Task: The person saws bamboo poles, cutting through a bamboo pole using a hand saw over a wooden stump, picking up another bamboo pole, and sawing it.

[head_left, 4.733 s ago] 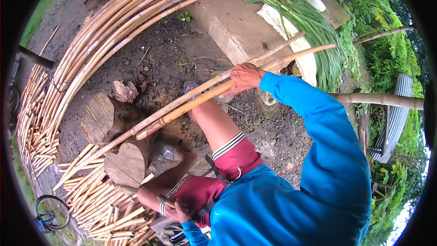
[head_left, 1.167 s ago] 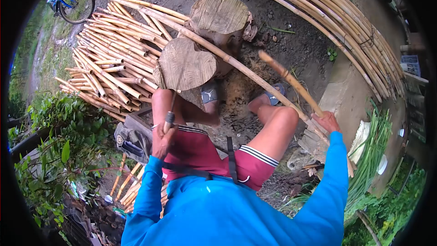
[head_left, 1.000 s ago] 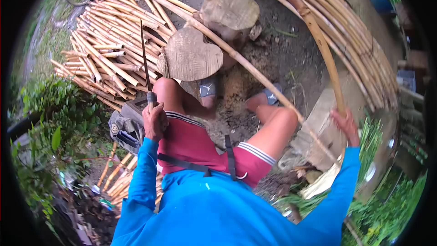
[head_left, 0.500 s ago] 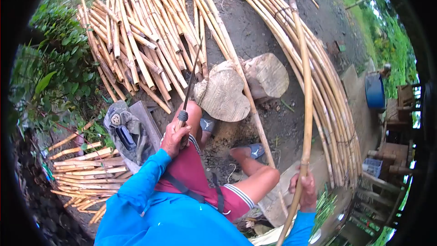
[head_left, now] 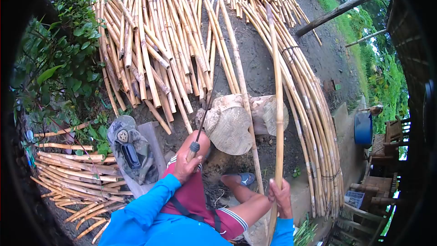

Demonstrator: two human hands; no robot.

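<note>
My left hand (head_left: 185,167) is wrapped round the handle of a long, thin, dark blade (head_left: 206,114), which points up and away over my knee. A long bamboo pole (head_left: 278,109) stands out in front of me, with my right hand (head_left: 281,196) closed round its lower part. Another bamboo pole (head_left: 241,77) lies across the top of a cut log (head_left: 229,132) and runs down past my foot. Beside that log is a second stump (head_left: 272,115), partly hidden behind the held pole.
Cut bamboo pieces (head_left: 154,50) are piled beyond the logs. Shorter pieces (head_left: 77,177) lie at the left, near a camouflage cap (head_left: 129,148) on a board. Tied long poles (head_left: 314,132) curve along the right. A blue tub (head_left: 363,128) stands farther right.
The view has turned toward the cut bamboo piles. My right hand has swung its pole from low beside my leg to pointing away in front. The blade in my left hand now points away from me.
</note>
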